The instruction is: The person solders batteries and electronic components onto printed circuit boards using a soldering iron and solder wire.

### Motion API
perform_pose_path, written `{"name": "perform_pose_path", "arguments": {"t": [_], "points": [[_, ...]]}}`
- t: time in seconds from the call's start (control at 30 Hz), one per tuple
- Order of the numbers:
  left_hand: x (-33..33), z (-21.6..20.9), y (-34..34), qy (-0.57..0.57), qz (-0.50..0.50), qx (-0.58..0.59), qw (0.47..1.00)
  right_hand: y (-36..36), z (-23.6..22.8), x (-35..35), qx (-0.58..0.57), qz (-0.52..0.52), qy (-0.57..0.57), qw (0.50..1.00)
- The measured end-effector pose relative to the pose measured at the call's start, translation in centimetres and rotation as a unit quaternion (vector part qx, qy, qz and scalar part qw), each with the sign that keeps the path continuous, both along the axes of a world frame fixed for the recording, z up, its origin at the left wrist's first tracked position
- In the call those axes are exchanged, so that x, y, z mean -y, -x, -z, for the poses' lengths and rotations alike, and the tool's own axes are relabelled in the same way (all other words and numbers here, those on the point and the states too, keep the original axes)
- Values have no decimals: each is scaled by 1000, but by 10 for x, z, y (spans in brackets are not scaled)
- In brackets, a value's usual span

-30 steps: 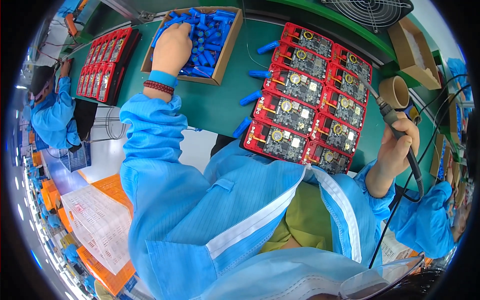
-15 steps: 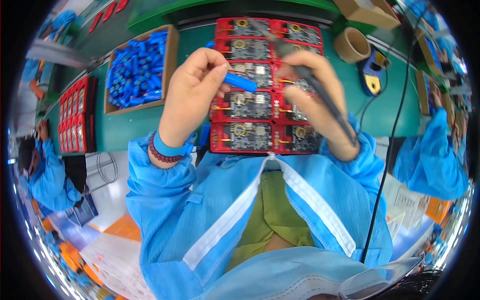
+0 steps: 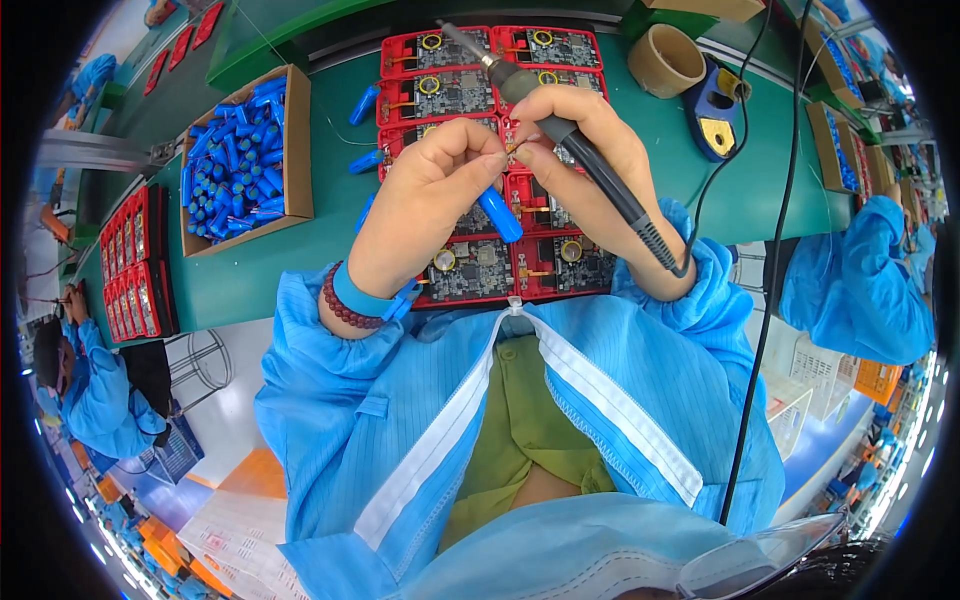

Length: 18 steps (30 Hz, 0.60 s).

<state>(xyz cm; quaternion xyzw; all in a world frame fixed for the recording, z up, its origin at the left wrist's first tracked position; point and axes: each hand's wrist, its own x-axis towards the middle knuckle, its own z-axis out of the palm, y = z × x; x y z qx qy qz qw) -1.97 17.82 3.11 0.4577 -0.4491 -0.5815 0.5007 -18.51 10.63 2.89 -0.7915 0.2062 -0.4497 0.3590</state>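
Note:
My left hand (image 3: pixel 435 185) is closed in a pinch at the upper end of a blue cylindrical battery (image 3: pixel 500 217), which hangs tilted over the boards. My right hand (image 3: pixel 598 140) grips a soldering iron (image 3: pixel 612 183), its metal tip pointing up and left, away from the battery. The right thumb and index finger also pinch at a thin wire end (image 3: pixel 516 146) beside the left fingertips. Beneath both hands lie rows of circuit boards (image 3: pixel 470 272) in red trays, each with a round yellow-ringed part. My hands hide some of the middle boards.
A cardboard box (image 3: pixel 298 150) full of blue batteries stands at left. Loose batteries (image 3: pixel 366 104) lie beside the trays. More red trays (image 3: pixel 135 265) are at far left. A brown round holder (image 3: pixel 668 60) and a soldering iron stand (image 3: pixel 716 110) sit at right, near hanging black cables (image 3: pixel 790 190).
My hands have come together, and the right fingers now meet the left at the wire end. The battery swung from nearly level to hanging steeply. The whole view has shifted and turned slightly.

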Motion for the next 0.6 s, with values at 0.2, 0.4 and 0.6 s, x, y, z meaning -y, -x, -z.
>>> {"name": "perform_pose_path", "arguments": {"t": [0.2, 0.4, 0.6], "points": [[0, 9, 0, -66, 41, -162, 984, 5, 1, -1, 10, -24, -1, 1000], [1, 19, -2, -68, 167, -298, 937, 9, -1, 3, 27, -88, 17, 996], [2, 9, 5, 22, 22, 40, 999, 12, -1, 7, 5, 21, 0, 1000]]}}
